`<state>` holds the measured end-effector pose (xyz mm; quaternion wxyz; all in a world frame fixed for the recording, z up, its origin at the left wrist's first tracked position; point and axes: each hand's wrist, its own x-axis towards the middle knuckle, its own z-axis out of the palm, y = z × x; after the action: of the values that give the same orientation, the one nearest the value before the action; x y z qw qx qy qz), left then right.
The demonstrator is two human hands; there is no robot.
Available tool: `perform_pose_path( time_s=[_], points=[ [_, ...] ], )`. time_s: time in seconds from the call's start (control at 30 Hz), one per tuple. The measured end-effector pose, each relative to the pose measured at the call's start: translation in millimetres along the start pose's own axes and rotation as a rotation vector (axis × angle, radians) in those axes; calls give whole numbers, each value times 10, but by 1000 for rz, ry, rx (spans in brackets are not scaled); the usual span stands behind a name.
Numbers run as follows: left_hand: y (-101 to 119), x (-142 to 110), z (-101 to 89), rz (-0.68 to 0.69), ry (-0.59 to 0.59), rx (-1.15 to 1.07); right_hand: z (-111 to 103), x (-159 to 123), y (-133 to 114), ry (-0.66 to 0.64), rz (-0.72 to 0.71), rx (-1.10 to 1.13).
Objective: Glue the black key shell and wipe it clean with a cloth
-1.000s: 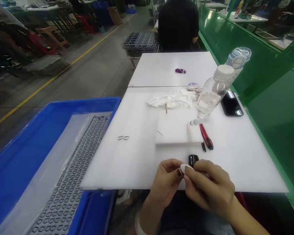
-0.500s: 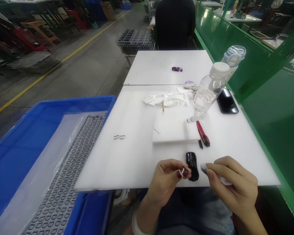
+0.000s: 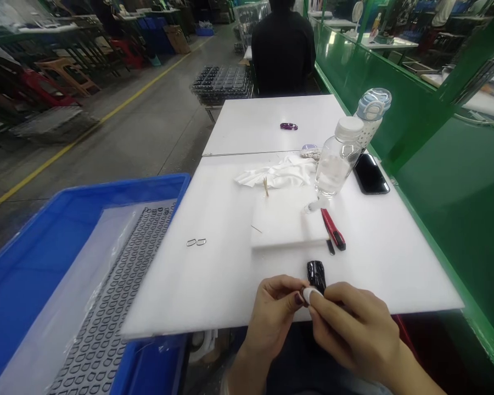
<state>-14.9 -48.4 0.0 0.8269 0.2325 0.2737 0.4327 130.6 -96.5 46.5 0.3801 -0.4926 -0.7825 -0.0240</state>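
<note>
My left hand (image 3: 271, 312) pinches a small glossy dark-brown piece (image 3: 302, 293) near the front edge of the table, with most of the piece covered by fingers. My right hand (image 3: 358, 329) is closed on a white cloth (image 3: 310, 294), which is wrapped over a fingertip and pressed against the piece. Just behind both hands lies a shiny black object (image 3: 316, 274), partly hidden by them. Farther back sits a flat white block (image 3: 288, 225). Beside its right edge are a red utility knife (image 3: 333, 229) and a small black strip (image 3: 331, 247).
Two thin dark frames (image 3: 196, 242) lie on the white table (image 3: 222, 291) at left. A blue bin (image 3: 66, 203) holds a sheet of similar frames. Crumpled white cloth (image 3: 280, 174), a clear bottle (image 3: 337, 159) and a phone (image 3: 371, 174) stand or lie behind. A green partition (image 3: 428, 181) borders the right.
My right hand has moved left, bringing the white cloth onto the piece in my left hand. Earlier the hands were apart. The camera view has shifted slightly.
</note>
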Motion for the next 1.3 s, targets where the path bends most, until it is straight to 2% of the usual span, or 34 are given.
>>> perform_pose_path(
  time_s=[0.07,0.17,0.27,0.4,0.47,0.53,0.6,0.67,0.77,0.87,0.97,1.1,1.3],
  points=[
    [-1,-1,-10,-6,-19,7,-91,-30,25,-30,13,-12],
    [7,-8,-23,-13,-48,14,-145,-54,43,39,44,-33],
    [12,-10,-24,-16,-64,14,-45,-25,9,69,33,-3],
    [3,7,-27,-7,-63,45,51,15,-38,28,-28,-3],
    [8,5,-45,0,-82,52,-26,-11,-8,-26,-29,5],
    [32,-22,-78,11,-109,123,-156,-75,65,-34,36,6],
    [68,-71,-115,110,-103,353,-263,-169,155,33,175,-8],
    [94,-125,-141,341,-68,727,-286,-280,227,87,328,13],
    [67,-168,-139,715,-50,1201,-159,-428,263,50,475,117],
    [-30,-155,-112,874,-93,1384,17,-508,232,12,538,162],
    [-116,-124,-106,887,-125,1469,100,-526,200,-5,542,165],
    [-133,-100,-126,857,-131,1501,97,-514,199,-49,550,165],
    [-72,-96,-104,712,-98,1420,105,-483,198,-88,586,169]
  ],
)
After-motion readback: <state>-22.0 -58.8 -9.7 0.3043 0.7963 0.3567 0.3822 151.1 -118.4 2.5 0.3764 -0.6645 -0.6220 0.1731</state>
